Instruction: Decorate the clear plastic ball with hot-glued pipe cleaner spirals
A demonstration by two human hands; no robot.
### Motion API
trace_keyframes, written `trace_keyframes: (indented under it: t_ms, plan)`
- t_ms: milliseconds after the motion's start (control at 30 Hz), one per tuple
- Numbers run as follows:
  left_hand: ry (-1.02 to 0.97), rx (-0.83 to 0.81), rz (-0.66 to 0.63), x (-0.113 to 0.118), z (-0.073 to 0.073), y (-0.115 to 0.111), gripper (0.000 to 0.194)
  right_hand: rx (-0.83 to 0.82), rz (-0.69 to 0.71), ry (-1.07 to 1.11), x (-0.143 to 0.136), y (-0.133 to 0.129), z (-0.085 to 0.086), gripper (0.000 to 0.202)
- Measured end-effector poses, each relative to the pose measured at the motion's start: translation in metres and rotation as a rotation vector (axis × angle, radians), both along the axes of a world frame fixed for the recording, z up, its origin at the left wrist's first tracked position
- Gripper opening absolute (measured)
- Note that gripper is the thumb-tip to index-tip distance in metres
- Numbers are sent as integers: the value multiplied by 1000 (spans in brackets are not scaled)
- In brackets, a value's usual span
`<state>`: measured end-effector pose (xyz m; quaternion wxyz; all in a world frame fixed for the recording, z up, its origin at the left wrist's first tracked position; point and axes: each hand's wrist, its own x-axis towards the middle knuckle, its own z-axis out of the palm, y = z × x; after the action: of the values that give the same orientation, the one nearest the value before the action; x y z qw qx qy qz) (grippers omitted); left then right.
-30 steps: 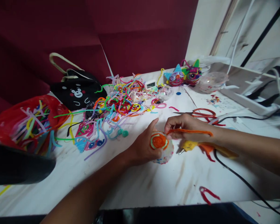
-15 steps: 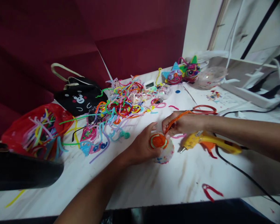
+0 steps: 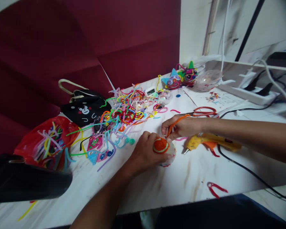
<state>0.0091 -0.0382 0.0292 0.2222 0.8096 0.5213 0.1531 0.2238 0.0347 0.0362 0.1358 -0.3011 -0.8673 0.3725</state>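
A clear round ball [image 3: 169, 156] with coloured specks sits on the white table, an orange coil [image 3: 161, 145] ringed with pale green on its upper side. My left hand [image 3: 145, 149] is wrapped round its left side. My right hand [image 3: 181, 127] pinches an orange pipe cleaner [image 3: 175, 124] at the coil's upper right edge; the free end rises over the hand. Just below the right forearm lies a yellow hot glue gun [image 3: 197, 142], its nozzle pointing at the ball. Red-handled scissors [image 3: 203, 111] lie beyond the right wrist, their blades partly hidden.
A heap of pipe cleaners [image 3: 128, 108] spreads at the back left, beside a black bag [image 3: 83, 111] and a red bag [image 3: 30, 140]. Finished figures [image 3: 189, 75], a clear bowl [image 3: 208, 79] and a power strip [image 3: 257, 95] stand behind. A black cord [image 3: 250, 171] crosses the right side.
The camera view has shifted, moving the back items slightly left and the left-side items right. My left fingers have closed in over the ball's top; my right hand still pinches the orange pipe cleaner.
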Motion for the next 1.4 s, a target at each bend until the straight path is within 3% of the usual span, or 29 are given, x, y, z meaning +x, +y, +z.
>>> trace_keyframes:
  t_ms: [100,200,300,467,700,1000,1133,1300,1400]
  plan:
    - [-70,-19,-21,-5,2,7,64,2,1,14,-1,-2,-3,27]
    - [-173,-126,-43,-13,5,15,86,-4,-1,36,-3,-6,-6,26]
    - [-303,-241,-134,-22,3,24,95,0,-12,61,-4,-9,-7,25]
    - [-491,-292,-257,-35,-7,36,83,10,-24,87,-5,-13,-11,24]
    - [-201,-126,-236,-40,4,34,54,71,-33,62,-5,-12,-11,20]
    - [-327,-248,-274,-43,7,34,53,122,8,-35,-9,-12,3,22]
    - [-276,-190,-185,-32,9,25,50,127,17,-38,-10,-10,0,23]
    - [-106,-57,39,-9,14,6,36,136,22,-43,-9,-7,-4,22]
    - [-29,-5,84,0,13,0,30,137,15,-52,-8,-7,-3,21]
